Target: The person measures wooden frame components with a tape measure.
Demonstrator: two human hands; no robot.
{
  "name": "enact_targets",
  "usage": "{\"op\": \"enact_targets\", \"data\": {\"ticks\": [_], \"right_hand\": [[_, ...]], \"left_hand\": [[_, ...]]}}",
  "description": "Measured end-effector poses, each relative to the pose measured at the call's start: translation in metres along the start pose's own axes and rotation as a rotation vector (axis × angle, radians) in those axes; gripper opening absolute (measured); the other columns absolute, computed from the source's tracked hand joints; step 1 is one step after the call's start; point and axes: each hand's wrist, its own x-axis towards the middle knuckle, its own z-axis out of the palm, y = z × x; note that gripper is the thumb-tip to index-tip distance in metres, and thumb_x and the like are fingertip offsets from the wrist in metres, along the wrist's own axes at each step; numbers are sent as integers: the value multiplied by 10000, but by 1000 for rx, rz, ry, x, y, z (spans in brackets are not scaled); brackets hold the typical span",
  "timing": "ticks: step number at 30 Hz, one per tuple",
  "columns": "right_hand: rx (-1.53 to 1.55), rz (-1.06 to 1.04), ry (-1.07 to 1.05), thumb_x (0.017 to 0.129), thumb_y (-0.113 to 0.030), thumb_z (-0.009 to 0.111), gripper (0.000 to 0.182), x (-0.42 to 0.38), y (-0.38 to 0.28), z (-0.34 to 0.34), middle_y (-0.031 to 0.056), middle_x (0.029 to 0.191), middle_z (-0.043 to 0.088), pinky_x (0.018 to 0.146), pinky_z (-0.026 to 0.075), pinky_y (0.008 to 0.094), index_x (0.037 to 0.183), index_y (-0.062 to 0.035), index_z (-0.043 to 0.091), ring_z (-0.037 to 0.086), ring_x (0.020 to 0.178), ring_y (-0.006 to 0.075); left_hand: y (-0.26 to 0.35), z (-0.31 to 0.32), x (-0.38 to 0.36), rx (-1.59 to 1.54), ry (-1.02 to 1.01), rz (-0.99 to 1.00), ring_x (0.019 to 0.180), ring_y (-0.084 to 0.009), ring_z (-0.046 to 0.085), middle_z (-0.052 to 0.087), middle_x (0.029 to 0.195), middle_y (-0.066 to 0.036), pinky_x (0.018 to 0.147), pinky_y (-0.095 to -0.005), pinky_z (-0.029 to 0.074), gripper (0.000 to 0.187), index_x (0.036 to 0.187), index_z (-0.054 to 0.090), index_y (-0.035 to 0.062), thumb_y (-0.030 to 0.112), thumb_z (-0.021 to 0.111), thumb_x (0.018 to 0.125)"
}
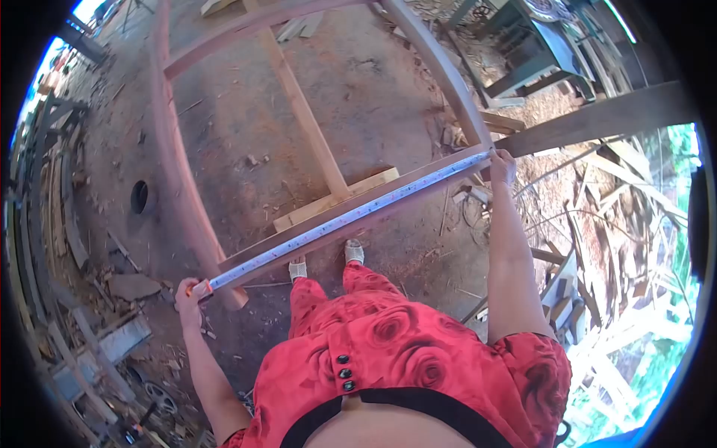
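A tape measure [200, 290] with an orange case is gripped in my left hand [187, 297], just beyond the left end of a wooden frame's near rail. Its pale blade [351, 215] is drawn out along that rail up to the right corner. There my right hand [503, 167] is closed on the blade's tip against the wood. The reddish wooden frame [181, 160] has two long side pieces and crosspieces, and stretches away from me. A lighter timber [302, 112] runs lengthwise inside the frame, down to a short board [287, 220] by the near rail.
A wide plank [605, 119] juts out at the right corner. Wood shavings and offcuts [567, 299] are heaped on the right, below a machine stand [534, 63]. Timber lengths [56, 201] lie along the left. A dark round ring [140, 196] rests on the dirt floor.
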Motion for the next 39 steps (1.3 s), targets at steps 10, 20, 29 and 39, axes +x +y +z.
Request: {"op": "enact_targets", "data": {"ticks": [10,20,29,39], "right_hand": [[308,-57,-21,749,-263,662,225,48,68,34,119,816,649,716,452,339,814,-48,682,610,780,241],[-872,-687,-138,700,-333,627,331,32,64,33,122,987,635,907,432,360,937,-102,625,604,949,244],[509,79,-160,825,-298,628,284,62,98,66,45,893,641,729,463,298,999,-75,649,568,810,162],[549,77,-192,872,-271,590,268,58,86,60,39,877,629,701,468,289,983,-34,646,557,790,144]], "left_hand": [[21,17,-17,-108,50,-89,732,-135,605,564,899,-17,567,-263,540,223,908,548,104,142,690,740],[21,24,-17,-46,86,-120,789,-128,576,551,876,-31,678,-281,501,287,961,561,71,188,689,733],[7,4,-11,-46,88,-66,728,-105,594,574,837,-19,613,-252,507,292,925,554,69,157,737,715],[21,7,-9,46,57,-171,702,-115,610,579,812,-18,582,-261,519,289,892,516,102,170,733,714]]}}
